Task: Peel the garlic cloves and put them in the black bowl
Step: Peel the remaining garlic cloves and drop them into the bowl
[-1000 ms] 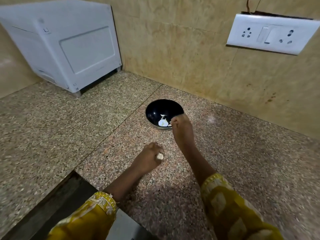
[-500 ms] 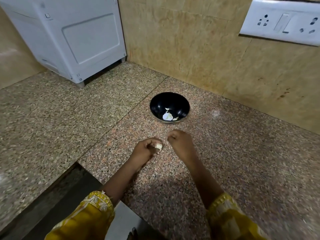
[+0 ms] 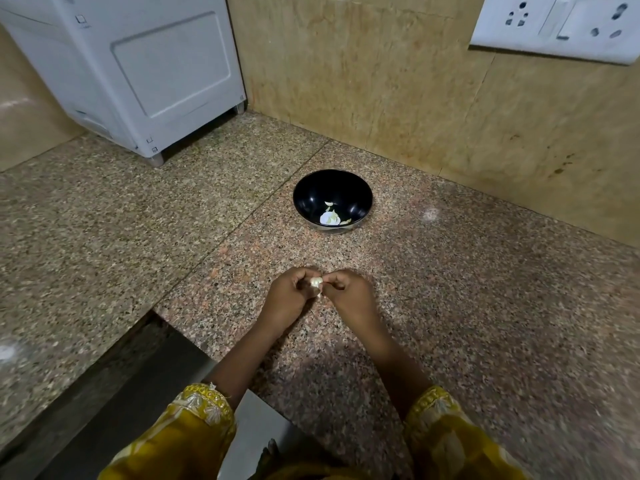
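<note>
A single garlic clove point(image 3: 316, 282), pale and partly hidden by fingertips, is held above the middle of the surface point(image 3: 485, 306), between the two hands and clear of the stone. The left hand point(image 3: 287, 301) grasps it with fingers curled around its left side; the right hand point(image 3: 349, 296) pinches its right side between thumb and forefinger, the remaining fingers folded in. Whether any skin remains on the clove cannot be told.

Beyond the hands, toward the back edge of the surface and well apart from them, stands the black bowl point(image 3: 310, 195), upright. Inside it lie a few pale pieces point(image 3: 330, 217), gathered at the bottom; whether they are cloves or skins cannot be told.

The surface is speckled granite with a straight seam running from the back edge toward the near left. At its back left corner stands a white appliance point(image 3: 145, 74) on short feet. Tan wall tiles point(image 3: 363, 81) rise along the back edge, carrying a white socket plate point(image 3: 554, 27) at the upper right. Yellow patterned sleeves point(image 3: 194, 427) cover both forearms at the near edge.
</note>
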